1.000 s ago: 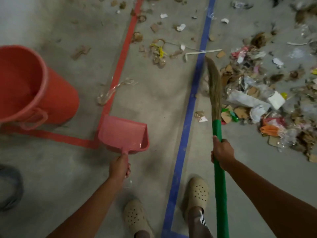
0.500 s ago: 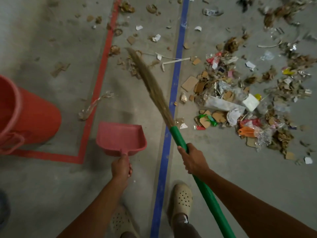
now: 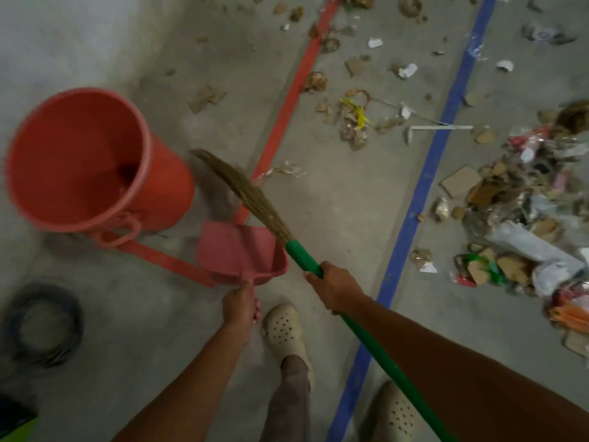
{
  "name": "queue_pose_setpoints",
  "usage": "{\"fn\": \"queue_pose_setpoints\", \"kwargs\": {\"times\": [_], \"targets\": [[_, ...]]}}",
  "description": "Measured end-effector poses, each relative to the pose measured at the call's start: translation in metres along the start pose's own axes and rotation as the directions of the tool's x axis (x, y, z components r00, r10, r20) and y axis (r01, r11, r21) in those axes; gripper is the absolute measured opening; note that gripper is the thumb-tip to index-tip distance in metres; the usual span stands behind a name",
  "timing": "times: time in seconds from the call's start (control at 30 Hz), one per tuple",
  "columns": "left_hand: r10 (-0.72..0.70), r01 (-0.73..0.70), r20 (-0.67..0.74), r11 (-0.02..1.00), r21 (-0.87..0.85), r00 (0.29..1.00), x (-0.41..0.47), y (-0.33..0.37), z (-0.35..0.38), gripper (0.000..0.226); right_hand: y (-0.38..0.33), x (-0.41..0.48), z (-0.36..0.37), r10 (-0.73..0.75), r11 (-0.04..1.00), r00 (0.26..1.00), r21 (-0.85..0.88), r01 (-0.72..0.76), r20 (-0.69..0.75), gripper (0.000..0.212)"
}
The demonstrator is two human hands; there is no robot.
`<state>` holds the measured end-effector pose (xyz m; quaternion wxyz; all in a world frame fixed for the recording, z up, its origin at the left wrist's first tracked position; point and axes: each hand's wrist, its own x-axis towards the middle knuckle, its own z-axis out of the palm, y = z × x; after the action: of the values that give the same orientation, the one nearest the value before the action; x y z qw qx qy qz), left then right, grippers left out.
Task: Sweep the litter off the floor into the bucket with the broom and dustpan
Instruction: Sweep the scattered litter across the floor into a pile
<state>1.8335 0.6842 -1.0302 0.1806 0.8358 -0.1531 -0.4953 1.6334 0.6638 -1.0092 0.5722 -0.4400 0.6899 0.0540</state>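
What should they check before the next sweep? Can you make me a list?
1. Left hand grips the dustpan by its handle: ok.
2. Right hand grips the broom by its green handle: ok.
3. Bucket upright, mouth open, beside the dustpan: ok.
4. Dustpan loaded: not ok, nothing shows in it.
5. Bristles at the litter pile: not ok; they point toward the bucket, and the pile lies beyond the blue line.
6. Dustpan lip flat on the floor: cannot tell.

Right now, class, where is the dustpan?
Head view, centre-left: the dustpan, held by the left hand, is just right of the bucket.
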Motion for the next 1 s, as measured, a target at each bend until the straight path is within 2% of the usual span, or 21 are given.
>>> {"fn": "queue_pose_setpoints", "kwargs": {"times": [0.17, 0.3, 0.37, 0.43, 0.5, 0.67, 0.8, 0.9, 1.0], "targets": [[0.018, -0.017, -0.011, 0.998, 0.060, 1.000, 0.043, 0.010, -0.032, 0.052, -0.027, 0.053, 0.015, 0.203, 0.973, 0.979, 0.103, -0.205, 0.033, 0.041], [0.023, -0.023, 0.001, 0.997, 0.071, 1.000, 0.059, 0.019, -0.044, 0.051, 0.000, 0.071, 0.003, 0.322, 0.932, 0.938, 0.218, -0.290, -0.129, 0.047], [0.041, -0.043, 0.029, 0.996, 0.083, 0.999, 0.062, 0.025, -0.043, 0.050, 0.021, 0.076, -0.010, 0.426, 0.853, 0.885, 0.409, -0.324, -0.189, 0.051], [0.053, -0.059, 0.067, 0.994, 0.096, 0.996, 0.062, 0.033, -0.038, 0.048, 0.038, 0.071, -0.030, 0.562, 0.705, 0.805, 0.619, -0.347, -0.190, 0.053], [0.063, -0.074, 0.101, 0.991, 0.109, 0.993, 0.060, 0.043, -0.030, 0.045, 0.049, 0.057, -0.054, 0.643, 0.602, 0.740, 0.726, -0.332, -0.195, 0.052], [0.101, -0.123, 0.167, 0.983, 0.132, 0.981, 0.048, 0.070, 0.000, 0.042, 0.065, 0.010, -0.083, 0.584, 0.712, 0.724, 0.660, -0.240, -0.367, 0.048], [0.176, -0.222, 0.224, 0.955, 0.198, 0.959, 0.022, 0.092, 0.024, 0.049, 0.069, -0.011, -0.071, 0.423, 0.832, 0.791, 0.535, -0.146, -0.442, 0.038], [0.219, -0.283, 0.238, 0.916, 0.284, 0.946, 0.007, 0.098, 0.044, 0.054, 0.078, -0.016, -0.057, 0.301, 0.913, 0.844, 0.390, -0.120, -0.443, 0.042], [0.175, -0.240, 0.229, 0.924, 0.298, 0.958, 0.000, 0.089, 0.069, 0.050, 0.098, -0.018, -0.052, 0.264, 0.948, 0.884, 0.273, -0.164, -0.386, 0.045]]}}
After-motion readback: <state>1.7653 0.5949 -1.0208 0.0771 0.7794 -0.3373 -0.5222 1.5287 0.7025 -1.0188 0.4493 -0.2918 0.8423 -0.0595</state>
